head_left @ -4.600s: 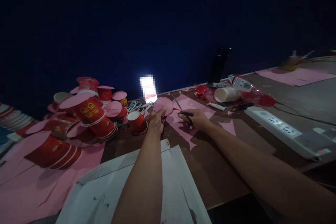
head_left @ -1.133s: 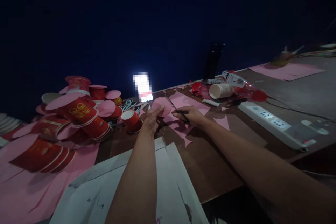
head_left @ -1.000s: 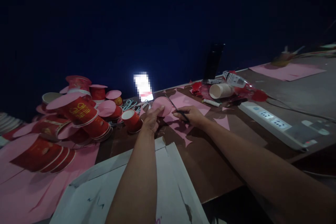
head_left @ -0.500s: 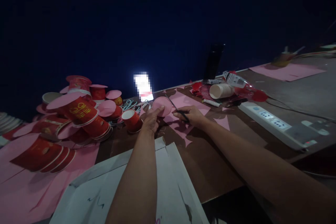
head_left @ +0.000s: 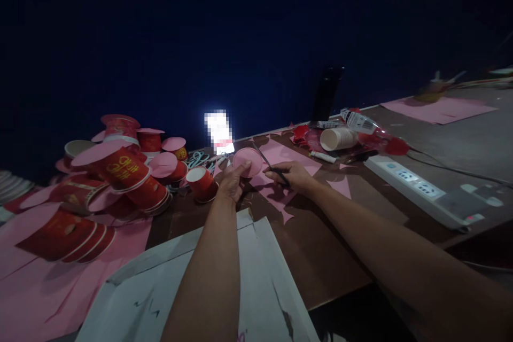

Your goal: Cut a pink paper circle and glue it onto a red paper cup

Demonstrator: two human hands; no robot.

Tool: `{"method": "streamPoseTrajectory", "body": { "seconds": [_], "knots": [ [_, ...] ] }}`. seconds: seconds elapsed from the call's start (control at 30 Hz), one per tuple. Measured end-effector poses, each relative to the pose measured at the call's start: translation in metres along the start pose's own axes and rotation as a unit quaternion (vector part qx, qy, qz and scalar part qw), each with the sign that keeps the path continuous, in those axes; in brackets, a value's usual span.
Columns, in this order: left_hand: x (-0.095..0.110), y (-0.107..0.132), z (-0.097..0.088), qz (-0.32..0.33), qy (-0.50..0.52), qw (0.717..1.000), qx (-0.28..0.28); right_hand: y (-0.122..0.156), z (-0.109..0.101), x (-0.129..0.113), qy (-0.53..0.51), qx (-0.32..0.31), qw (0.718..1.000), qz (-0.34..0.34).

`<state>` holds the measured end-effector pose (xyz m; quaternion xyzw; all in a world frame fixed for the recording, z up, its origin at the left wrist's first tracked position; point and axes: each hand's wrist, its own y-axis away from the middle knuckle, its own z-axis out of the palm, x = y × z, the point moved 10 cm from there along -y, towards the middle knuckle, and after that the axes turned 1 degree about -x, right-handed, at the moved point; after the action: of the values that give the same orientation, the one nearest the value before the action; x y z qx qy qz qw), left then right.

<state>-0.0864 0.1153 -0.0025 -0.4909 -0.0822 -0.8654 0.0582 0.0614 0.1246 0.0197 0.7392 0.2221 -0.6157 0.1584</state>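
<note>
In the head view my left hand [head_left: 233, 180] pinches a round pink paper disc [head_left: 246, 158], thumb on its face. To the right, my right hand [head_left: 294, 175] is closed on dark scissors [head_left: 266, 161], their thin blade slanting up beside the disc's right edge. I cannot tell whether the blades are parted. Beneath the hands lies pink paper [head_left: 276, 152] with curved edges. Left of my left hand, a red paper cup [head_left: 201, 186] leans on its side. Further left are several red cups [head_left: 126, 171] topped with pink discs.
A white cardboard box lid [head_left: 168, 278] lies under my forearms. A glowing phone [head_left: 219, 131] stands behind. To the right are stacked paper cups [head_left: 339, 139], a plastic wrapper [head_left: 371, 128], a white tube [head_left: 323, 157] and a power strip [head_left: 412, 187]. Pink sheets [head_left: 441, 110] lie far right.
Almost nothing differs. Both hands keep the same hold in nearly the same place, with only a very slight shift of the right hand.
</note>
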Motion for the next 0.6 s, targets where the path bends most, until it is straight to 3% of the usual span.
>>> {"method": "streamPoseTrajectory", "body": {
  "seconds": [0.27,0.6],
  "knots": [
    [0.0033,-0.0049,-0.0075,0.022,0.004,0.999,0.025,-0.0002,-0.0013,0.001,0.002,0.003,1.0,0.001],
    [0.0025,-0.0045,-0.0055,0.018,-0.002,1.0,0.017,0.0006,-0.0011,-0.0017,0.0,0.009,1.0,0.005]
  ]
}}
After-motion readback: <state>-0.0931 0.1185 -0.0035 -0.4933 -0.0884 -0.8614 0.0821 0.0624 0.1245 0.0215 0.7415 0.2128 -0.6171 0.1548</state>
